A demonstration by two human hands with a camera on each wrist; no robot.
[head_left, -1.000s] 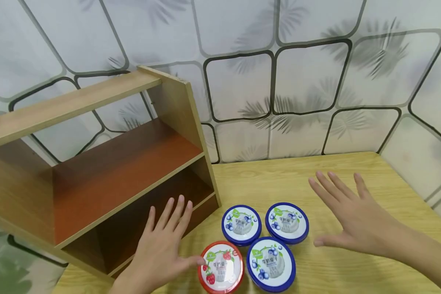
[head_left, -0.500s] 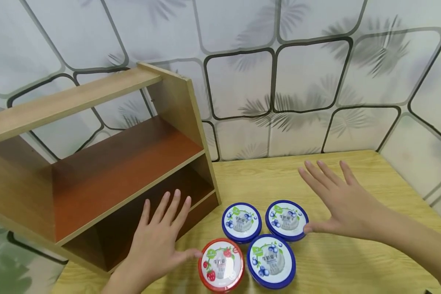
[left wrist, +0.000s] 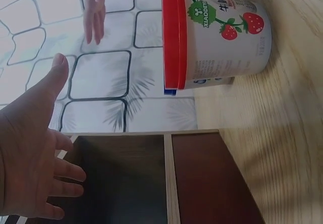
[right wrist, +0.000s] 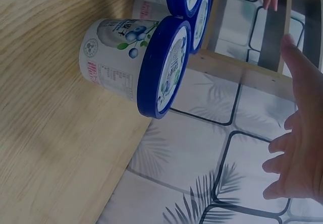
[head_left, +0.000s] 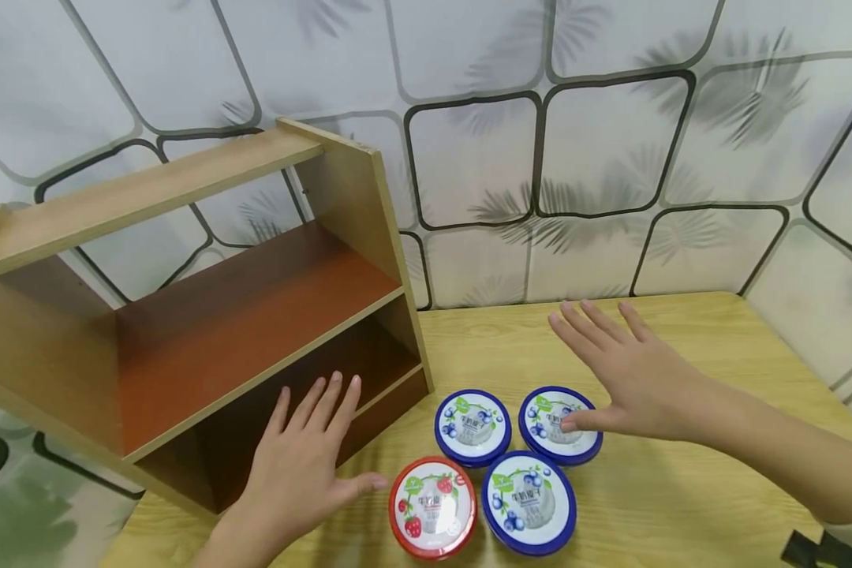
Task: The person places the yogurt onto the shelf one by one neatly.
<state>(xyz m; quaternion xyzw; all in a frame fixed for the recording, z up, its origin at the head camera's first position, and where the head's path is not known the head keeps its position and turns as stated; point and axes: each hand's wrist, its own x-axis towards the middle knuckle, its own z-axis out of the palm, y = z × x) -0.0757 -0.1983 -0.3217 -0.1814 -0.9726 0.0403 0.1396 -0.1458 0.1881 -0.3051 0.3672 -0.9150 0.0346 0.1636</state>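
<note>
Four tubs would exceed my count, so several lidded tubs stand together on the table: one red-lidded strawberry tub (head_left: 433, 507) at the front left, the rest blue-lidded with blueberries. My left hand (head_left: 301, 465) hovers left of the red-lidded tub, fingers spread, in front of the shelf. My right hand (head_left: 635, 383) is held above and to the right of the back right blue-lidded tub (head_left: 550, 442), its thumb overlapping that lid in the head view. In the right wrist view a gap shows between the right hand (right wrist: 298, 138) and the nearest blue-lidded tub (right wrist: 126, 57). Both hands hold nothing.
A wooden shelf unit (head_left: 255, 276) with red-brown boards stands on the left of the table (head_left: 681, 489). Behind it hangs a patterned wall covering (head_left: 468, 173). A small black object (head_left: 820, 548) shows by the right forearm.
My right hand has moved left, from beside the back right tub to over its edge. The left hand has shifted only slightly. The tubs stay in place.
</note>
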